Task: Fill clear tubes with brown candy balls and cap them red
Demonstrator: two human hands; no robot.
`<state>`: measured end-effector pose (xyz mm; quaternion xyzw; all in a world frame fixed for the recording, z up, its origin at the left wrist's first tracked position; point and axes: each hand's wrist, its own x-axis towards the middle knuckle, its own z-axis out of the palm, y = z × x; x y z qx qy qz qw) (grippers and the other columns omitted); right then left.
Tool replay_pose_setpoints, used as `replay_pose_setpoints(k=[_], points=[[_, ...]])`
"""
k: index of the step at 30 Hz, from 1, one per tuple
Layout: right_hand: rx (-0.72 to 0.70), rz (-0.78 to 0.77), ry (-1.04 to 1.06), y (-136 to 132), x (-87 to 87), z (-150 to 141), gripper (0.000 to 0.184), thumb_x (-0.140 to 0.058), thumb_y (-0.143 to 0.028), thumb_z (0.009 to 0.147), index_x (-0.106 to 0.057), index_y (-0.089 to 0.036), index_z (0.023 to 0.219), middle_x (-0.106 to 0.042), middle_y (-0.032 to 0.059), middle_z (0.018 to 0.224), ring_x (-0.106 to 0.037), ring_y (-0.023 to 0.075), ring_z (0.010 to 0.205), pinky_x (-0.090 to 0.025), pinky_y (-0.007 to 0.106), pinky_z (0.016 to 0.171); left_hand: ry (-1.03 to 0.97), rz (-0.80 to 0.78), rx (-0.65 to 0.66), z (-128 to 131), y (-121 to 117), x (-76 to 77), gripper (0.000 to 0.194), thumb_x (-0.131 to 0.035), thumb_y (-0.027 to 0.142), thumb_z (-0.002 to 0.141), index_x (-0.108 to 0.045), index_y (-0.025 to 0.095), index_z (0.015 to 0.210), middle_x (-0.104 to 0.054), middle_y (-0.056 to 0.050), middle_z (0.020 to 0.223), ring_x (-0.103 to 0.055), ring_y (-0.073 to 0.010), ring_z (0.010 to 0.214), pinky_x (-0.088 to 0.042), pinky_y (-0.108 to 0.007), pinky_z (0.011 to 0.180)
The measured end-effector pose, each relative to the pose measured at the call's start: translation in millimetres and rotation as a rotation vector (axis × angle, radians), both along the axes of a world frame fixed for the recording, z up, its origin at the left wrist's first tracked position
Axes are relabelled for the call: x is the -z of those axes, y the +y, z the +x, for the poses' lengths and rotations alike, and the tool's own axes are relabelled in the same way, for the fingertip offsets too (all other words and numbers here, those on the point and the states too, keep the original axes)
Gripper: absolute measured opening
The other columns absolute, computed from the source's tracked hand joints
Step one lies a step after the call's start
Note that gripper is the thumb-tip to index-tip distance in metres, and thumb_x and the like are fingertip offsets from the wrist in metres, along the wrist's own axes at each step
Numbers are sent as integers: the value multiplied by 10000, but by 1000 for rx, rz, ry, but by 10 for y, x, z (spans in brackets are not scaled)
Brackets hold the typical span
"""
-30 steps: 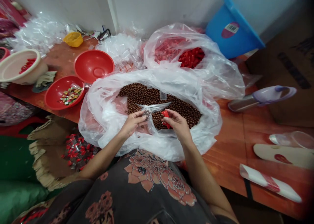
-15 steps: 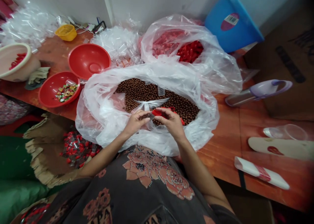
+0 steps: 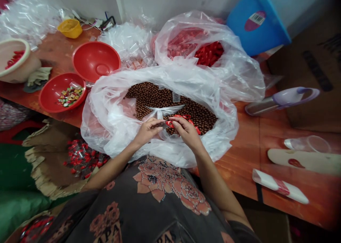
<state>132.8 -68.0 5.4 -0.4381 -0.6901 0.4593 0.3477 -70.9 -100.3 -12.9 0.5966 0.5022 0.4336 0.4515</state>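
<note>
My left hand (image 3: 146, 132) pinches a small clear plastic container (image 3: 162, 124) over an open plastic bag (image 3: 106, 104). Between the fingertips of my right hand (image 3: 188, 131) is a red cap (image 3: 169, 123), at the container's right end. Whether the cap is seated on it I cannot tell. Brown chocolate balls (image 3: 149, 95) fill the bag below both hands. Several red caps (image 3: 190, 121) lie on the balls just beyond my right hand, and another clear container (image 3: 176, 97) rests farther back.
Behind stands a bag of red caps (image 3: 210, 53) beside a heap of clear containers (image 3: 128, 44). Red bowls (image 3: 96, 58) are at left, one with small wrapped pieces (image 3: 70, 95). A torn cardboard box (image 3: 42, 161) holds capped containers (image 3: 84, 158). A bottle (image 3: 282, 99) lies at right.
A red cap now shows between my right fingertips, against the container in my left hand. The right fingers have drawn closer together. The view has shifted slightly.
</note>
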Motion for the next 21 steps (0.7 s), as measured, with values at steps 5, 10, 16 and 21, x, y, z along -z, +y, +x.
replay_pose_setpoints(k=[5, 10, 16, 21], points=[[61, 130, -92, -7, 47, -37, 254, -478, -369, 976, -666, -211, 913, -655, 51, 890, -628, 192, 865, -498, 330, 808, 41, 36, 28, -8, 5, 35, 308, -692, 254, 827, -734, 234, 1132, -652, -52, 943, -603, -182, 916, -512, -358, 854], [111, 302, -142, -92, 112, -91, 263, -436, -358, 998, -662, -234, 1047, -695, 76, 1006, -646, 212, 947, -513, 353, 856, 32, 15, 35, 21, -4, 61, 312, -675, 242, 842, -724, 225, 1150, -633, -46, 927, -600, -171, 879, -513, -347, 818], [62, 300, -160, -180, 157, -129, 293, -424, -385, 1001, -659, -262, 1124, -676, 100, 1086, -625, 236, 1034, -502, 421, 949, 15, -25, 8, 57, -16, 21, 313, -685, 257, 829, -732, 224, 1137, -649, -61, 947, -605, -183, 895, -515, -352, 824], [189, -54, 84, -191, 225, -177, 333, -407, -462, 988, -612, -271, 1168, -660, 78, 1100, -646, 221, 955, -571, 404, 817, 20, -107, -16, 106, -18, 130, 345, -691, 262, 802, -731, 188, 1137, -676, -82, 974, -622, -202, 900, -520, -394, 856]])
